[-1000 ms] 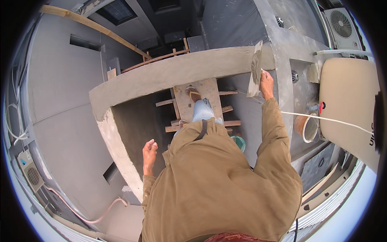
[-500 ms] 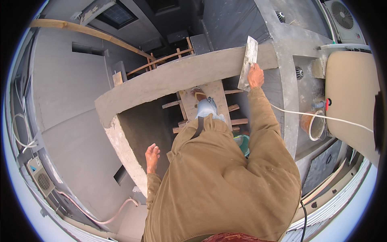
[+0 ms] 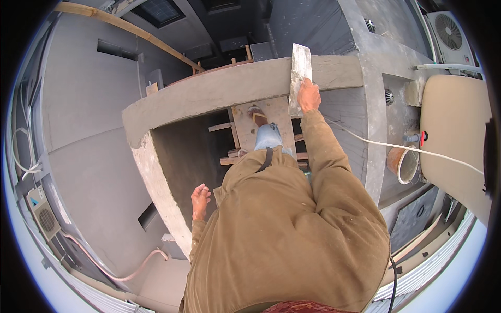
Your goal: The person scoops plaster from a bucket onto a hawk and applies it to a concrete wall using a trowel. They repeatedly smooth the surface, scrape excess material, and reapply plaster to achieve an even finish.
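Observation:
My right hand (image 3: 309, 95) grips a long, pale, mortar-smeared trowel (image 3: 298, 58), held lengthwise across the far concrete ledge (image 3: 209, 86) of a rectangular opening; whether the blade touches the surface I cannot tell. My left hand (image 3: 201, 195) hangs empty at my left side, fingers loosely curled and apart, near the rough, pale left ledge (image 3: 148, 169). Below me, one sandalled foot (image 3: 257, 117) rests on a wooden board (image 3: 242, 115) laid over timber pieces (image 3: 224, 161) inside the opening.
A beige tank (image 3: 451, 130) with a red valve, a bucket (image 3: 402, 166) and a white hose (image 3: 386, 144) lie to my right. Outdoor air-conditioner units (image 3: 448, 34) stand at both sides. A long bamboo pole (image 3: 115, 22) crosses the upper left, above grey walls and a dark drop.
My right hand has moved steadily leftward along the far ledge with the trowel, which now reaches further over it. My left hand stays low and empty, shifting only slightly.

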Available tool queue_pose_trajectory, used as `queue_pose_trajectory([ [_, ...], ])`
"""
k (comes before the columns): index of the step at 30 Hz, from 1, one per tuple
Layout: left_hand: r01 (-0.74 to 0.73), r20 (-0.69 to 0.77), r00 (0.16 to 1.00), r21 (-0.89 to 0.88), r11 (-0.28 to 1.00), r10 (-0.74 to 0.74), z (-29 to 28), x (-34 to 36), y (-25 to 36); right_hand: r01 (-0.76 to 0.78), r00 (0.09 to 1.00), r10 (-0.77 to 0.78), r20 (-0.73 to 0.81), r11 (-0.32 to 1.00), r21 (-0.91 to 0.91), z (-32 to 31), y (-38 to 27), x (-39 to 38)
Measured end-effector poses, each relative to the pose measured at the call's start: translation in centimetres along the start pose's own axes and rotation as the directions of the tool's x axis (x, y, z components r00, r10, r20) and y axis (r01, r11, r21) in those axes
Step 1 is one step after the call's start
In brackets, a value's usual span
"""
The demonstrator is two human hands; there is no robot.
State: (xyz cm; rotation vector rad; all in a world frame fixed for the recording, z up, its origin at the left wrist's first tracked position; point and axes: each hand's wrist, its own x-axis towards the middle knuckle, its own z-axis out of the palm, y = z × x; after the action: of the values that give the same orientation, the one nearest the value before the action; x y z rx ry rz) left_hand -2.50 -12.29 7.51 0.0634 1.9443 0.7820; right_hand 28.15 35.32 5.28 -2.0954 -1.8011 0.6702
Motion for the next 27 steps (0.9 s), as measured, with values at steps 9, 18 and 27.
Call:
queue_pose_trajectory([
  [9,-0.165,-0.116,0.98,-0.013,0.986,0.163,-4.0,2.0,0.8,0.129,0.989,-0.131,0.074,0.991,0.031,4.0,-5.7,-3.0],
  [18,-0.317,-0.556,0.43,0.644,0.696,0.711,-13.3,9.0,5.0,0.241,0.957,-0.246,0.156,0.969,0.045,8.3,-13.3,-7.3],
  [27,0.047,-0.736,0.402,0.612,0.79,0.545,-14.9,15.7,3.2,0.343,0.909,-0.357,0.214,0.934,0.101,12.5,-21.4,-13.2],
])
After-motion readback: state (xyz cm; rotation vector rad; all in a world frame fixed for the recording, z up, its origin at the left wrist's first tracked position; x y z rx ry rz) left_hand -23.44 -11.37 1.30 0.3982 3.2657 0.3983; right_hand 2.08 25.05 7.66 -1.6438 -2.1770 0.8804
